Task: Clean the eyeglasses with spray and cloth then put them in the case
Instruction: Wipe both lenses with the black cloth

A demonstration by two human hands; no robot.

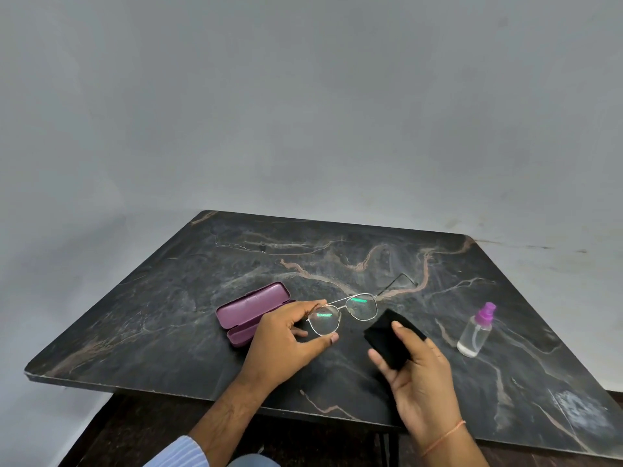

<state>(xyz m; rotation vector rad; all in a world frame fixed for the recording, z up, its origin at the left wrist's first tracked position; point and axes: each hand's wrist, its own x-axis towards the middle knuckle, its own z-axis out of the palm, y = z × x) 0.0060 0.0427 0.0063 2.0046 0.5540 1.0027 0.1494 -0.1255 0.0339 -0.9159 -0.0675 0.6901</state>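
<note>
Thin metal-framed eyeglasses (354,306) are held just above the dark marble table (168,298), temples unfolded and pointing away. My left hand (286,338) pinches the rim of the left lens between thumb and fingers. My right hand (418,375) holds a folded black cloth (391,338) just right of the glasses, thumb pressed on top. A purple glasses case (249,310) lies open behind my left hand. A small clear spray bottle (477,330) with a purple nozzle stands to the right, apart from both hands.
The table's near edge runs across the lower frame, with dark floor below it. A plain grey wall stands behind the table. An orange thread circles my right wrist.
</note>
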